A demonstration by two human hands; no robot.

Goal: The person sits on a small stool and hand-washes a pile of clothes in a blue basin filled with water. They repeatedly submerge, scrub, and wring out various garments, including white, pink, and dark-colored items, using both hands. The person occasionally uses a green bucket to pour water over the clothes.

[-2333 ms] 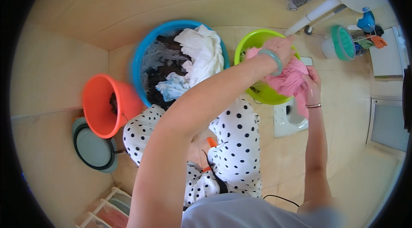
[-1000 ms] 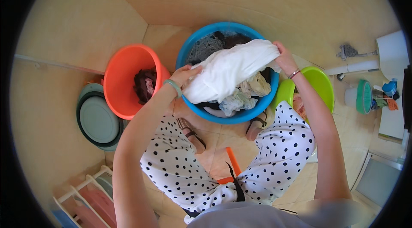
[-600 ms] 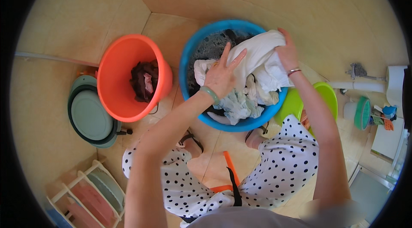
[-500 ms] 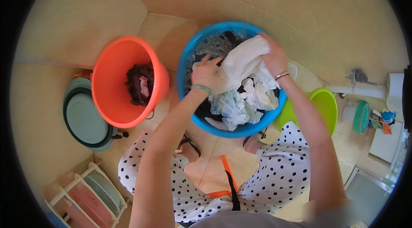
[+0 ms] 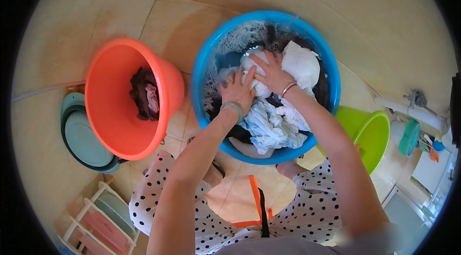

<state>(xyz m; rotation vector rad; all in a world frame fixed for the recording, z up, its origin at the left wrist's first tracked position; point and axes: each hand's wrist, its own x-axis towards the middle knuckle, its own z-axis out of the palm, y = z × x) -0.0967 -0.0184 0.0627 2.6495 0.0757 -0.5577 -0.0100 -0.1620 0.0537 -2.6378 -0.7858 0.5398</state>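
A round blue tub [image 5: 199, 75] stands in front of me, holding sudsy water, dark clothes and pale laundry. My left hand [image 5: 238, 94] lies on the pile with its fingers spread, over wet white cloth. Beside it, my right hand [image 5: 274, 76] presses down with fingers apart on a white cloth [image 5: 259, 87]. Another bulge of white cloth [image 5: 301, 65] rises out of the water just right of that hand. Nearer to me in the tub is a crumpled pale blue garment [image 5: 271, 130]. What lies under my palms is hidden.
An orange bucket [image 5: 110, 120] with dark and pink cloth [image 5: 145, 94] inside tilts at the left. Behind it are stacked grey-green basins [image 5: 89, 135]. A lime-green bucket [image 5: 377, 137] touches the tub's right side. A cream rack [image 5: 91, 202] stands lower left, and pipes run along the right wall.
My right hand has let go of the raised white cloth and moved left and down onto the pile. The cloth has dropped into the tub. My left hand has shifted slightly nearer.
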